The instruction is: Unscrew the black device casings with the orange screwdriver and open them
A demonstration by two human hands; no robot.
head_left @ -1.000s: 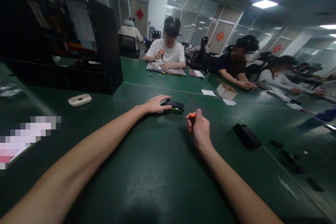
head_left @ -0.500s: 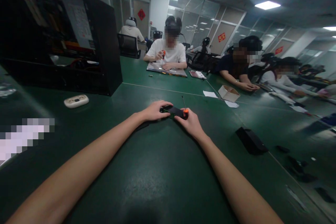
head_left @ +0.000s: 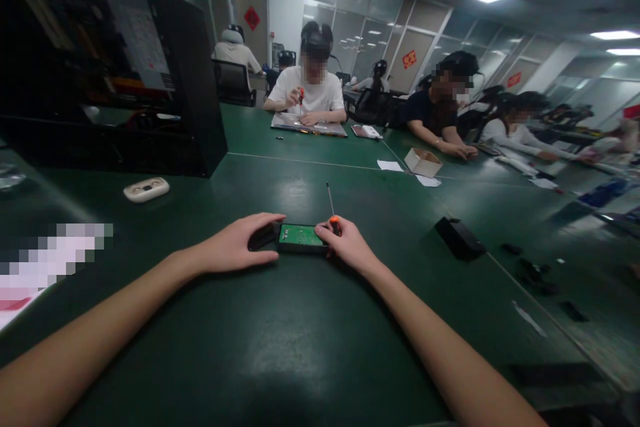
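A small black device with a green circuit board [head_left: 301,237] showing on top lies flat on the green table [head_left: 300,333]. My left hand [head_left: 239,249] grips its left end, thumb and fingers closed round the black casing. My right hand [head_left: 349,245] touches its right end and is closed on a thin screwdriver [head_left: 332,209] with an orange handle, its shaft pointing up and away from me.
A black computer case [head_left: 115,73] stands at the left, a cream-coloured case [head_left: 146,189] in front of it. A black cover [head_left: 459,238] and small dark parts [head_left: 535,273] lie at the right. Other people work across the table, near a small cardboard box [head_left: 423,161].
Both hands drew the device closer to me, and its green board now faces up. My right hand, apart from it a second ago, now rests at its right end with the screwdriver.
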